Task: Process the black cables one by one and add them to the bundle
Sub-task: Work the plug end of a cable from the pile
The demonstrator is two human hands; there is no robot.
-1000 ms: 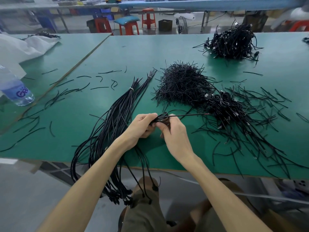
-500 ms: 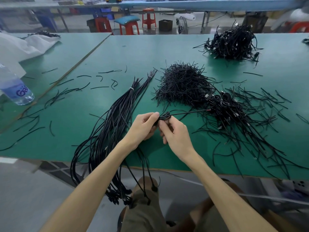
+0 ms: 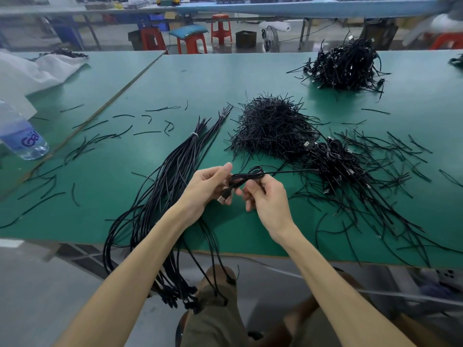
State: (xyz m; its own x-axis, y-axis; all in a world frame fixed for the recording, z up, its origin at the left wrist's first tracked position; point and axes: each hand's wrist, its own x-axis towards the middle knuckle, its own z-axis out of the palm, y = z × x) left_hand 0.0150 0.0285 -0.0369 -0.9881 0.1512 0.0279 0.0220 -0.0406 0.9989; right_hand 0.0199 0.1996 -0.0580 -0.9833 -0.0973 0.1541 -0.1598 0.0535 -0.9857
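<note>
At the near edge of the table (image 3: 205, 78), left hand (image 3: 208, 186) and right hand (image 3: 265, 196) each hold, in a pinching grip, one half-uncoiled cable (image 3: 246, 175). Left of them lies the tied bundle (image 3: 172, 176), already many cables thick; to the right, a pile of coiled cables (image 3: 333, 161) awaits processing.

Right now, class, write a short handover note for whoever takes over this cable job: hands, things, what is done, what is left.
Left hand: pinches the coiled cable near its plug end.
Right hand: pinches the same cable at its loop.
Bundle: on the green table, left of the hands, white ties near its far end, plug ends hanging over the near edge.
Done: many cables straightened in the bundle.
Left: uncoil this cable, add it, then work through the coiled pile on the right.
</note>
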